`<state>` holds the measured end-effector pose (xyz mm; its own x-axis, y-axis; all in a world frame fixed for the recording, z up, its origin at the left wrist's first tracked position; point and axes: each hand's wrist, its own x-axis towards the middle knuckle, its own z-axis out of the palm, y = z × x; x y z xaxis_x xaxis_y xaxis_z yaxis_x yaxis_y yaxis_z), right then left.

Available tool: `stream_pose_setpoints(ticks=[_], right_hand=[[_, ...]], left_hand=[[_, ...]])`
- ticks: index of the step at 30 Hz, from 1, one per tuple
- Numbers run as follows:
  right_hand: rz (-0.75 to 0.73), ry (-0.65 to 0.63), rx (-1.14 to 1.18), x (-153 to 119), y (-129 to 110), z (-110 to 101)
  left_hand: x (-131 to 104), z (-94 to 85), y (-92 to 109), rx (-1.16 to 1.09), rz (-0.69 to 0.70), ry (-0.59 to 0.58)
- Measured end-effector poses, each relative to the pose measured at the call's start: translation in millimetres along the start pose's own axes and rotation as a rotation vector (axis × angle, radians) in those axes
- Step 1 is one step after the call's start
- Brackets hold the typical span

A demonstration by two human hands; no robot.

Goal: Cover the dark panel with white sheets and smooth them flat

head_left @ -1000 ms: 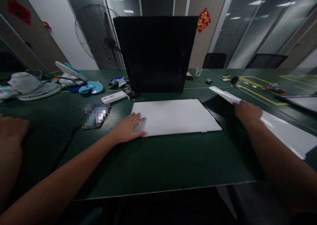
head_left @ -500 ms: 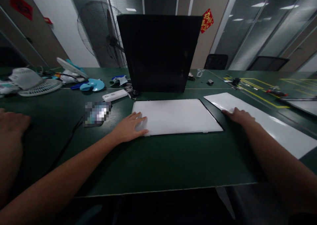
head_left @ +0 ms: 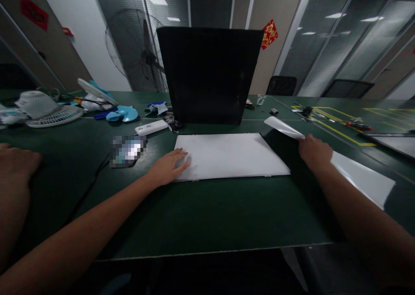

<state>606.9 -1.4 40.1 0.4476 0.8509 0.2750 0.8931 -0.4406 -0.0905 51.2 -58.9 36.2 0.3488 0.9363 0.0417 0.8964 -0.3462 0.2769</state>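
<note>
My left hand (head_left: 169, 167) lies with spread fingers on the left end of a white rectangular panel (head_left: 230, 155), which rests flat on the green table and has a thin dark edge at its back and right. Off to the right, my right hand (head_left: 314, 152) pinches the near edge of a glossy white sheet (head_left: 363, 174). The sheet bends around the grip, and its far left corner curls up. My right forearm hides part of the sheet.
Behind the panel stands a large black screen (head_left: 210, 76). A pixelated device (head_left: 128, 151) with a cable, a white bar-shaped box (head_left: 151, 127) and fan parts (head_left: 55, 114) lie left. Another person's hand (head_left: 17, 163) rests at the left edge. A screwdriver (head_left: 359, 126) lies far right.
My right hand has closed on the glossy sheet and lifted its edge, so the sheet now bends instead of lying flat. My left hand stays on the panel's left end.
</note>
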Motion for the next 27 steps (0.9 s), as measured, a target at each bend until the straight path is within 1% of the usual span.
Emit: stream_pose_setpoints(ticks=[2, 4, 5, 6, 8, 11, 13, 15, 17, 19, 20, 22, 23, 24, 25, 26, 27], right_hand=[[-0.082, 0.133, 0.053, -18, -16, -14], [-0.231, 0.231, 0.122, -40, -36, -26], [-0.33, 0.247, 0.151, -51, -45, -30], [-0.449, 0.233, 0.173, -61, -55, -32], [-0.683, 0.139, 0.195, -79, -71, -30], [-0.985, -0.106, 0.213, -99, -91, -17], [-1.118, -0.226, 0.24, -107, -99, -7], [-1.196, -0.285, 0.27, -110, -103, -1], [-1.169, -0.281, 0.299, -105, -102, 1], [-1.041, -0.212, 0.296, -91, -96, 2], [-0.943, -0.154, 0.274, -82, -90, 3], [-0.703, -0.046, 0.185, -61, -73, 6], [-0.575, -0.026, 0.13, -50, -63, 8], [-0.448, -0.046, 0.081, -40, -52, 10], [-0.335, -0.097, 0.041, -32, -42, 12], [-0.247, -0.16, 0.013, -25, -33, 14], [-0.193, -0.221, -0.001, -20, -26, 15]], left_hand=[[2, 1.8, -3, -0.004, -0.009, 0.024], [4, 5.7, -8, 0.0, -0.026, 0.054], [6, 8.2, -10, 0.006, -0.039, 0.063], [7, 11.0, -13, 0.014, -0.057, 0.066], [10, 16.5, -19, 0.027, -0.09, 0.053], [12, 23.3, -27, 0.034, -0.096, 0.034], [13, 25.8, -30, 0.033, -0.084, 0.029], [13, 26.7, -31, 0.032, -0.088, 0.017], [13, 26.1, -31, 0.032, -0.094, 0.006], [12, 24.6, -28, 0.036, -0.099, 0.002], [12, 23.6, -27, 0.038, -0.103, -0.001], [12, 21.7, -24, 0.04, -0.112, -0.013], [12, 20.9, -23, 0.04, -0.116, -0.018], [12, 20.2, -22, 0.041, -0.119, -0.021], [12, 19.9, -22, 0.041, -0.12, -0.022], [12, 19.8, -22, 0.041, -0.12, -0.021], [12, 19.9, -22, 0.041, -0.121, -0.016]])
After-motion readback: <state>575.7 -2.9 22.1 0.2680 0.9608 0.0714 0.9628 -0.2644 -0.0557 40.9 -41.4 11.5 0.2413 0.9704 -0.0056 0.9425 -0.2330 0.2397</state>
